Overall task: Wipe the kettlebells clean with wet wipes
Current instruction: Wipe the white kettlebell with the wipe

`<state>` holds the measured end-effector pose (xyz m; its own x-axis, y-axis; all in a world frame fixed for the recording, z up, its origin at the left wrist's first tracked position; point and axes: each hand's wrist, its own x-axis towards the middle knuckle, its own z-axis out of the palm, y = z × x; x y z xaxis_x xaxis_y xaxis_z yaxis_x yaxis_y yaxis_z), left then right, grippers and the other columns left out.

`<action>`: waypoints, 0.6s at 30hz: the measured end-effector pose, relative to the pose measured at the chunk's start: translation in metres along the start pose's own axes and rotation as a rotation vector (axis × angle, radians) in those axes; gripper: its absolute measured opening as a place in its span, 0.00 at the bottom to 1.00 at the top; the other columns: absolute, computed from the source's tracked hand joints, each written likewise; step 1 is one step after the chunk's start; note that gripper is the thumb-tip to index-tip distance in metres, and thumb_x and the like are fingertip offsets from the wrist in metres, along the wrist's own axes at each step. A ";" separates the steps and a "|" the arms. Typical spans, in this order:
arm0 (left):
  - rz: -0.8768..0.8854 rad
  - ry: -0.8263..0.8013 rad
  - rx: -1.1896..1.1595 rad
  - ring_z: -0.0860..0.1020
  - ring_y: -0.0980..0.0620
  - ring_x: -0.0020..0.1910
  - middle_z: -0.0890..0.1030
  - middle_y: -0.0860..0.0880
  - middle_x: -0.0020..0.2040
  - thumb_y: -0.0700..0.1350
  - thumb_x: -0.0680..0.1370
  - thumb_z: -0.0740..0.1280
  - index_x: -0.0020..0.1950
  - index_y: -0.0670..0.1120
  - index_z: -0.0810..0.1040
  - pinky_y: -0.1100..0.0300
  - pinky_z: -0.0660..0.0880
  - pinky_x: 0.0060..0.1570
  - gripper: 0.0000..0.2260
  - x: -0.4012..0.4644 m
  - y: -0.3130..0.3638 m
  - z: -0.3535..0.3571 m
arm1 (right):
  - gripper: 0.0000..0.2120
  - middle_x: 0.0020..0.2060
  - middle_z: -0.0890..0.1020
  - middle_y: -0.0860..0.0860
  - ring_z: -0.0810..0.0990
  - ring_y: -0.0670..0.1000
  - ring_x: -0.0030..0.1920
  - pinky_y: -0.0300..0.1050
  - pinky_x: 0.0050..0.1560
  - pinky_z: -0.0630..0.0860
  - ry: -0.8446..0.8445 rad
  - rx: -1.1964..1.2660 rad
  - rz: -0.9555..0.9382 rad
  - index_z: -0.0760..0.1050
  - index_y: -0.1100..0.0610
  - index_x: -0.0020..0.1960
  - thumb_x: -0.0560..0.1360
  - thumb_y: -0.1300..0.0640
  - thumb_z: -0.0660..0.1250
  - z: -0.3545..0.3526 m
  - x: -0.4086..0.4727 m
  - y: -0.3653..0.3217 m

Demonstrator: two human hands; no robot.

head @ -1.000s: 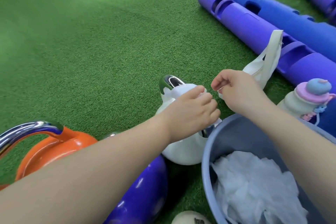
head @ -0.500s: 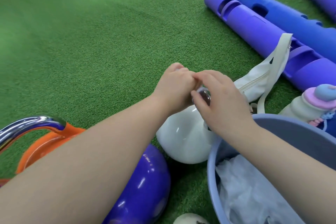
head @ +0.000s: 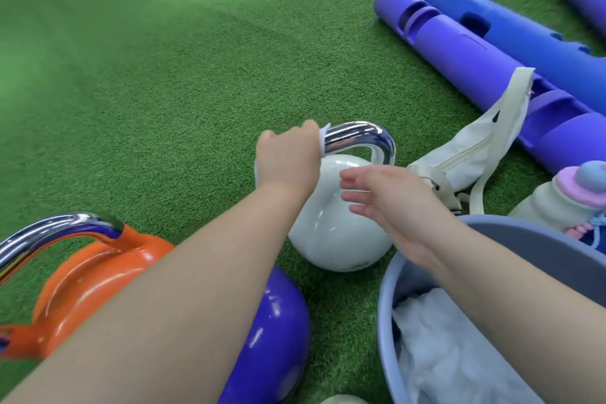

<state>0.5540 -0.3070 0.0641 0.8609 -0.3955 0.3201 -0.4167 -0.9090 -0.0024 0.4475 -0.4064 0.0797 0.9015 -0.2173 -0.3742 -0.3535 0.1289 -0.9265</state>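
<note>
One white kettlebell [head: 337, 223] sits mid-frame on the turf, likely heavy, rigid, slick-glossed, best held by its chrome handle [head: 360, 138], where the left hand [head: 288, 157] grips a wet wipe [head: 323, 141]; right hand [head: 390, 197] hovers spread, holding nothing.

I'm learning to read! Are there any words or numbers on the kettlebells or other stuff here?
None can be read.
White kettlebell: a small dark mark low on its body, too blurred to read.
Orange kettlebell, purple kettlebell, bucket, pouch and bottle: no text shows.
</note>
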 end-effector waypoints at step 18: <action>-0.074 -0.513 -0.713 0.68 0.47 0.66 0.67 0.47 0.68 0.41 0.67 0.70 0.73 0.49 0.58 0.50 0.67 0.66 0.37 -0.025 -0.027 -0.021 | 0.12 0.31 0.65 0.50 0.65 0.48 0.33 0.45 0.41 0.69 0.074 0.397 0.347 0.68 0.57 0.36 0.78 0.63 0.57 0.065 -0.001 -0.005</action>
<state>0.5381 -0.2696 0.0761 0.8464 -0.5047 -0.1696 -0.2899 -0.7040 0.6483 0.4646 -0.3444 0.0872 0.7234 -0.1627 -0.6710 -0.4932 0.5584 -0.6671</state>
